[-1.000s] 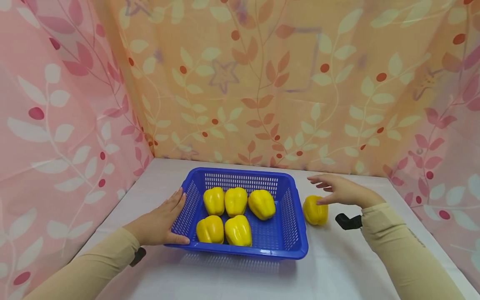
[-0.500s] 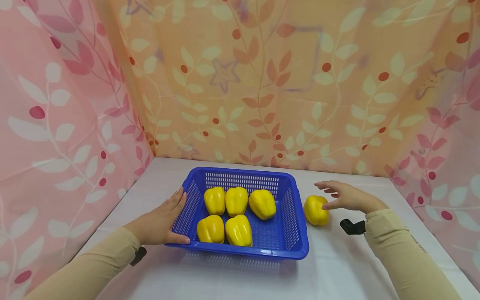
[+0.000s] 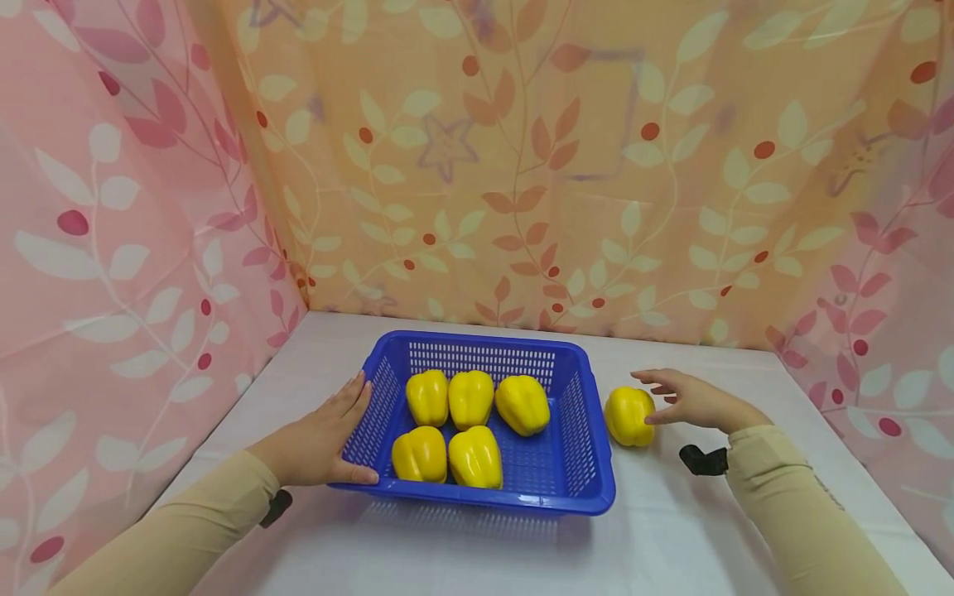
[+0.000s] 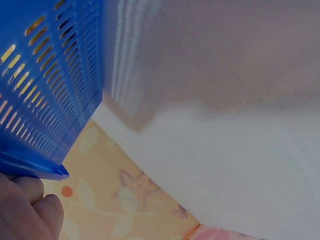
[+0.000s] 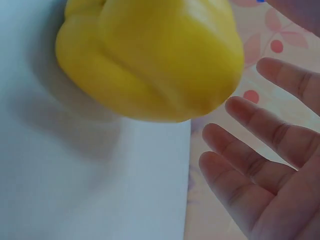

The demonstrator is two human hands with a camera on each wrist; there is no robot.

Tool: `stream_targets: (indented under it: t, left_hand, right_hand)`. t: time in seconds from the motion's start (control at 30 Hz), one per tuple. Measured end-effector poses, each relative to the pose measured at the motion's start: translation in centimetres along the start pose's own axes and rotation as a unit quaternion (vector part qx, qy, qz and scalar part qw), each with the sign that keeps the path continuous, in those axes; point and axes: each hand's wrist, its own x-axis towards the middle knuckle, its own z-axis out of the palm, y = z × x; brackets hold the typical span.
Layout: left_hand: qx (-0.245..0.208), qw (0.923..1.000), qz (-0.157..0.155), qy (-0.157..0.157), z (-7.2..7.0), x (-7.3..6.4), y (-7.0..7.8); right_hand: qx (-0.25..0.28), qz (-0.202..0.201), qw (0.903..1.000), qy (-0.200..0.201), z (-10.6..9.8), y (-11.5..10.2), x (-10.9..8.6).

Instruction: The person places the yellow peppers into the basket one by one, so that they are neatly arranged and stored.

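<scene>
A blue plastic basket (image 3: pixel 522 500) with slotted walls stands on the table, holding several yellow bell peppers. My left hand (image 3: pixel 316 439) rests on its left rim, fingers extended along the side and thumb at the near left corner. In the left wrist view, knuckles (image 4: pixel 35 205) show against the rim, while the fingertips are out of sight. Just outside the basket's right wall, another yellow bell pepper (image 3: pixel 628 418) sits on the tabletop. My right hand (image 3: pixel 701 403) hovers at its right side, fingers spread and gently bent. The right wrist view shows those fingers (image 5: pixel 260 170) apart from the pepper (image 5: pixel 150 55).
A white cloth (image 3: pixel 656 530) covers the table. Orange floral curtain (image 3: pixel 484 207) hangs behind it, with pink floral curtains (image 3: pixel 112 248) at both sides. Each wrist carries a small black mount (image 3: pixel 703 460).
My right hand has shifted right and slightly lower, from above the loose pepper to beside it. The left hand, basket and peppers stay put.
</scene>
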Motion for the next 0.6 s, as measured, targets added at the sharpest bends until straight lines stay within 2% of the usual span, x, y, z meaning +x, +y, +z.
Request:
stream_targets:
  t: [0.23, 0.53, 0.6]
  left_hand:
    - [0.001, 1.0, -0.001, 0.0, 0.0, 0.1, -0.1]
    - [0.004, 1.0, 0.001, 0.001, 0.2, 0.2, -0.4]
    - [0.004, 1.0, 0.0, 0.001, 0.2, 0.3, -0.4]
  right_hand:
    - [0.014, -0.001, 0.9999, 0.002, 0.7, 0.7, 0.1]
    - [0.029, 0.065, 0.9974, 0.01, 1.9, 1.6, 0.5]
    - [0.034, 0.066, 0.9972, 0.009, 2.1, 1.8, 0.6]
